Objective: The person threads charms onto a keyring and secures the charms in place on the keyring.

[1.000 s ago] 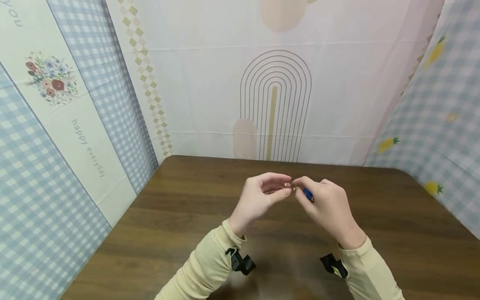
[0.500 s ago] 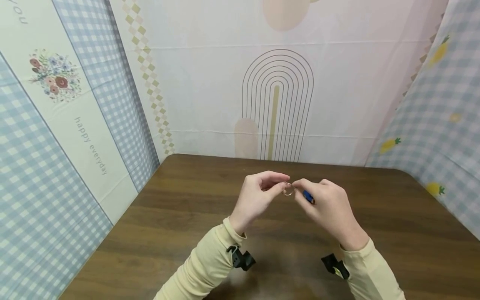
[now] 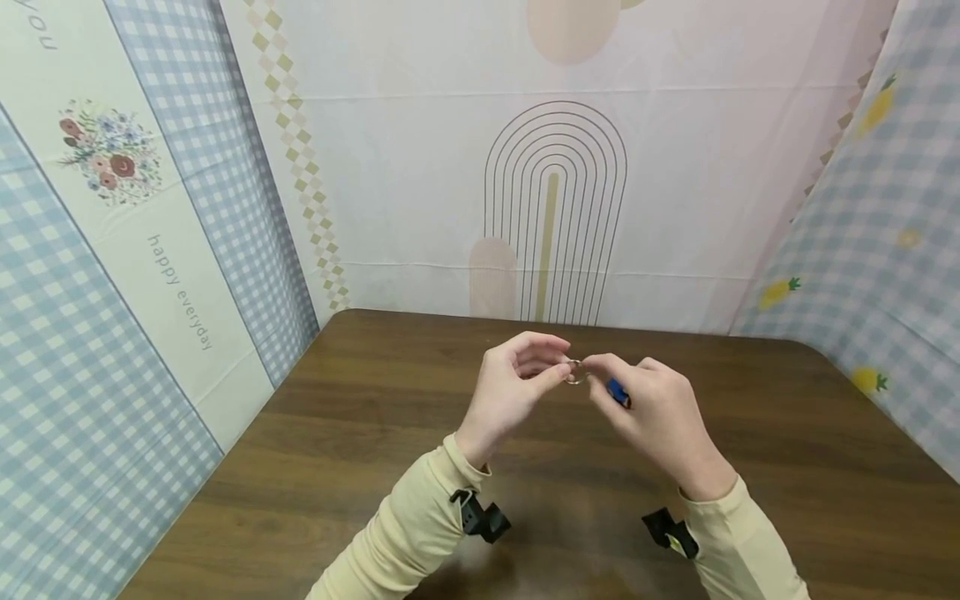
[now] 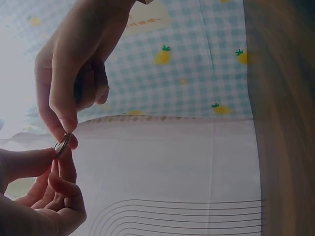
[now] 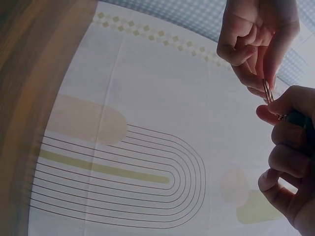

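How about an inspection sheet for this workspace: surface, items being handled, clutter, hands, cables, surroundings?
Surface: brown wood-grain table, partly hidden by the arms.
Job's things: thin metal ring between the hands, above the table; small blue item in the right hand, mostly hidden.
Clutter: nothing seen.
Grippers: left hand pinches the ring; right hand curls round the blue item, fingertips at the ring's other side. A black device sits at the left wrist, another at the right.
Cables: nothing seen.
Surroundings: pale printed cloth behind; blue-checked cloths left and right.
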Demonstrator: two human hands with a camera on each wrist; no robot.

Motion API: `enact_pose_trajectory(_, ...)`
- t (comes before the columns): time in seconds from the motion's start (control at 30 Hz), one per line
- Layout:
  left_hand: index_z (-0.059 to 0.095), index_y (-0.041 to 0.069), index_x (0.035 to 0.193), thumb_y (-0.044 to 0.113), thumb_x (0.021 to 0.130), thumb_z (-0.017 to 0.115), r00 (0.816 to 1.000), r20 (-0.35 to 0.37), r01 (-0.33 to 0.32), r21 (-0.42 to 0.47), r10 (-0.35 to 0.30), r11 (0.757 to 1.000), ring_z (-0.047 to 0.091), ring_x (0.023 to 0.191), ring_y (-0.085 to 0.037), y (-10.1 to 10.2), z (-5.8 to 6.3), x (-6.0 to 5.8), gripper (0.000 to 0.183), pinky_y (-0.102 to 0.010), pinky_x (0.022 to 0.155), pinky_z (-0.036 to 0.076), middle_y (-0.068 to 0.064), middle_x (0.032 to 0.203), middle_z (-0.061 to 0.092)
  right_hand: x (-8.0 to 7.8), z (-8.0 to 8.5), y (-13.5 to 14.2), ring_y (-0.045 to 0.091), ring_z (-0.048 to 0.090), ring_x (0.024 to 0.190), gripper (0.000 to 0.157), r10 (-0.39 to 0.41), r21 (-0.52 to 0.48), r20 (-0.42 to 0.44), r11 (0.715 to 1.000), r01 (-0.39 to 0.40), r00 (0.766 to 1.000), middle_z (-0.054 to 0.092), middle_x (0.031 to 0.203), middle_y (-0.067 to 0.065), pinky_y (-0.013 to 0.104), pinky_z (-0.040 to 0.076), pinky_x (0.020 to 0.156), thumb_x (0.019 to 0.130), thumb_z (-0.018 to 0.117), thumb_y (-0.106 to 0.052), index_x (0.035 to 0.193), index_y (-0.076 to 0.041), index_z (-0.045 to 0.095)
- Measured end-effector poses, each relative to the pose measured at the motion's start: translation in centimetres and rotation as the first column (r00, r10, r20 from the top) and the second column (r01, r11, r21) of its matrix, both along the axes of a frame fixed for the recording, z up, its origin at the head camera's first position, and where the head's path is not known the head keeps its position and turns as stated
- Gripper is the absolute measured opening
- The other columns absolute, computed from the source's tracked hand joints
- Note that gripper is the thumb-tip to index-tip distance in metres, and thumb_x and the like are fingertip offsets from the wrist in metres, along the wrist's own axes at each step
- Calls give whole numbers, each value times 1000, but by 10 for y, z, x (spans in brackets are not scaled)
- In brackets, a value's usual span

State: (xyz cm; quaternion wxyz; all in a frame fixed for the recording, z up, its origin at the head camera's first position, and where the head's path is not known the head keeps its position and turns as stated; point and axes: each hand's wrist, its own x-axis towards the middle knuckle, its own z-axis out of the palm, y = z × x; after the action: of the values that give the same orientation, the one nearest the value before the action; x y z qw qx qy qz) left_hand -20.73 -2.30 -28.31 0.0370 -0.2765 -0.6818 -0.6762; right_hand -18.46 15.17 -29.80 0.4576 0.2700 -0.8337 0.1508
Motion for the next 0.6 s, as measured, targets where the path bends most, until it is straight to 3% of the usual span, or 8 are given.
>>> enact_pose_trajectory(0.1,62,2,98,5,80,64,1000,-28,-13,-22,12,1000,65,77,-21,2,-3,-4,19,-21,64,50,-18,91,67,-1,-1,0,4,35,50,15,26,-3,-20,1000,-26,999,43,50,-13,17,28,47,74,56,-9,80,-17,66)
enact_pose_trajectory(0.27,63,3,97,10,83,62,999,-44,19,-46,-22,999,62,72,-8,6,-14,-16,16,-19,63,48,-17,89,68,-2,-2,0,4,36,50,13,41,-4,-18,999,-41,999,47,50,-13,17,29,47,73,56,-9,77,-17,65)
enact_pose_trajectory(0.47,61,5,98,11,81,64,995,32,96,-8,-96,995,59,69,-8,6,-16,-18,19,-21,64,47,-16,85,65,-3,-3,2,4,36,51,11,38,-9,4,999,-38,999,43,51,-12,17,29,47,75,56,-10,79,-17,65)
enact_pose_trajectory(0.6,59,5,102,5,78,67,991,73,109,15,-110,994,62,75,-9,6,-15,-18,25,-23,69,50,-15,90,64,-4,-2,4,4,36,51,16,13,-4,11,1000,-13,1000,42,51,-13,17,30,47,74,57,-10,86,-18,65)
